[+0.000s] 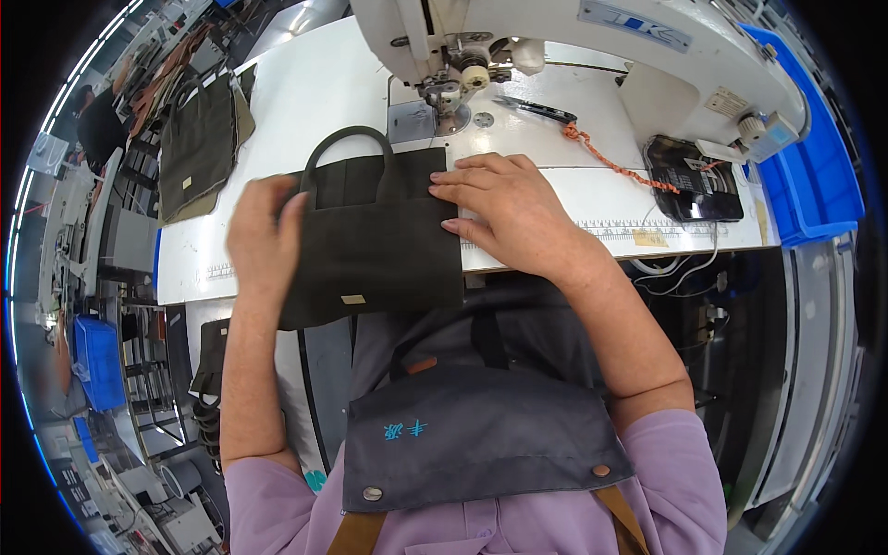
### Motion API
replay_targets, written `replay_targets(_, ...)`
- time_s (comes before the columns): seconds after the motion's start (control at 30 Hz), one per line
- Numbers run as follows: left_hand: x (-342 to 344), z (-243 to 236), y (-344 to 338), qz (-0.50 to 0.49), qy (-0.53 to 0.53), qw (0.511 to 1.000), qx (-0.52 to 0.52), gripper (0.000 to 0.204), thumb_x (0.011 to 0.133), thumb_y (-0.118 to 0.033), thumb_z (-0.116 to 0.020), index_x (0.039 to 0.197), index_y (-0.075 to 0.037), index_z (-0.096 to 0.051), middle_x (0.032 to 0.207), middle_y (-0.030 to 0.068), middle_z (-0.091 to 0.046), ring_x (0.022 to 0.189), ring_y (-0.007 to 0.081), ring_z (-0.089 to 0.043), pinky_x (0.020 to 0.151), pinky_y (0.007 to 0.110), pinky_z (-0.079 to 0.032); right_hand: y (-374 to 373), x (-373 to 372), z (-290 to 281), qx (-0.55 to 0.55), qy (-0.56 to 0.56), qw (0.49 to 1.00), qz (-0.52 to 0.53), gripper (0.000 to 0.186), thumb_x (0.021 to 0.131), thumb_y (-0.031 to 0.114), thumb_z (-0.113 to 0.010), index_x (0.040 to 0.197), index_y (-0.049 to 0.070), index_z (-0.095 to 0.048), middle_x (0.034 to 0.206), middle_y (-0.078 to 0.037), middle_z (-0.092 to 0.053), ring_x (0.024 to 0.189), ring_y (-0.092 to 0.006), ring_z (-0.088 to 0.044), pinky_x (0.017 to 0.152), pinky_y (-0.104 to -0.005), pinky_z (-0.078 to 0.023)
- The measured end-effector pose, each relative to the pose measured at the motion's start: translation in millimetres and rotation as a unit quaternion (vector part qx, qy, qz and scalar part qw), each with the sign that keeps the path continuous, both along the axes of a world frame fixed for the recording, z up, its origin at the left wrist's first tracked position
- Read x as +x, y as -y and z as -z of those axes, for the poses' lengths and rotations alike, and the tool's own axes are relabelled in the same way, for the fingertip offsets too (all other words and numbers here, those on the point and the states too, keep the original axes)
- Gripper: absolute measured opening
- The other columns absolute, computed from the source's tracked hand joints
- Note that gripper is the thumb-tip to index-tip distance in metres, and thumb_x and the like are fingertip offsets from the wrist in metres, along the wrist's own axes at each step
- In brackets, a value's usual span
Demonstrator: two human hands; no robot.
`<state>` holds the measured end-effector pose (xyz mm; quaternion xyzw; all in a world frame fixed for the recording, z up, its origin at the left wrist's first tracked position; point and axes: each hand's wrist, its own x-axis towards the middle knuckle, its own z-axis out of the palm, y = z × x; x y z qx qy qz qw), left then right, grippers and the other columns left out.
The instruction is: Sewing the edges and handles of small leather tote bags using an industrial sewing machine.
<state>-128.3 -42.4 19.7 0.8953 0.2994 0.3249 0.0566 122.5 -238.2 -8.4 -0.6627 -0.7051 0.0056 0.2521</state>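
Observation:
A dark olive bag panel (384, 245) with an arched handle (351, 134) and a small pale label lies at the table's front edge, its lower part hanging over toward my lap. My right hand (504, 213) rests on the panel's right edge, fingers stretched out and thumb apart. At the panel's upper left edge is my left hand (264, 231), smeared by motion, its thumb near the fabric. Whether its fingers grip the edge I cannot tell. Just beyond the panel stands the sewing machine (458, 83), its needle area above a metal plate.
More dark bag panels (199, 143) are stacked at the table's left. Thread snips (536, 109) with an orange cord lie right of the needle, near a black phone-like slab (694, 180). A blue bin (814, 176) stands at the right. A ruler strip (610, 229) runs along the front edge.

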Motion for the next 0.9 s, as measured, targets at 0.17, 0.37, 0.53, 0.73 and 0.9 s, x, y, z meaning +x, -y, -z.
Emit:
replay_targets(0.17, 65.7, 0.9, 39.0, 0.24, 0.005, 0.967, -0.089, 0.025, 0.084, -0.017, -0.08, 0.103, -0.005, -0.069, 0.115, 0.0115, -0.066, 0.109, 0.0317, -0.064, 0.094, 0.043, -0.049, 0.0, 0.5, -4.1, 0.007, 0.014, 1.0, 0.012, 0.046, 0.094, 0.037, -0.07, 0.132, 0.012, -0.068, 0.143, -0.001, -0.063, 0.139, -0.0273, -0.051, 0.112, -0.046, -0.038)
replay_targets(0.37, 84.4, 17.1, 43.5, 0.218, -0.07, 0.965, -0.131, 0.029, 0.082, -0.028, -0.083, 0.097, -0.009, -0.068, 0.135, 0.0068, -0.058, 0.127, 0.0287, -0.054, 0.111, 0.049, -0.033, 6.6, 5.5, -5.1, -0.019, 0.031, 0.999, 0.015, 0.053, 0.093, 0.039, -0.071, 0.138, 0.012, -0.065, 0.147, -0.003, -0.061, 0.146, -0.0289, -0.045, 0.121, -0.0546, -0.03)
replay_targets(0.53, 82.3, 23.3, 38.3, 0.234, -0.058, 0.961, -0.133, 0.027, 0.082, -0.028, -0.083, 0.097, -0.011, -0.068, 0.139, 0.0046, -0.059, 0.134, 0.0274, -0.052, 0.116, 0.048, -0.03, 5.4, 12.9, -7.3, -0.026, 0.012, 1.0, 0.001, 0.053, 0.092, 0.04, -0.072, 0.137, 0.012, -0.066, 0.146, -0.003, -0.062, 0.146, -0.0278, -0.045, 0.121, -0.0542, -0.03)
replay_targets(0.73, 86.6, 20.9, 39.3, 0.23, -0.073, 0.959, -0.152, 0.018, 0.084, -0.026, -0.081, 0.094, -0.013, -0.072, 0.141, 0.001, -0.06, 0.137, 0.0261, -0.05, 0.117, 0.051, -0.027, 3.6, 16.3, -5.8, -0.007, 0.003, 1.0, -0.01, 0.053, 0.09, 0.042, -0.074, 0.131, 0.009, -0.069, 0.141, -0.003, -0.066, 0.143, -0.026, -0.048, 0.12, -0.0548, -0.032)
replay_targets(0.9, 94.3, 19.1, 46.7, 0.184, -0.09, 0.962, -0.179, 0.016, 0.084, -0.026, -0.08, 0.089, -0.013, -0.072, 0.141, 0.0004, -0.06, 0.138, 0.0252, -0.049, 0.117, 0.05, -0.026, 3.8, 17.8, -6.4, -0.006, -0.003, 1.0, -0.01, 0.053, 0.089, 0.042, -0.074, 0.131, 0.008, -0.07, 0.14, -0.004, -0.066, 0.142, -0.0266, -0.049, 0.12, -0.0546, -0.032)
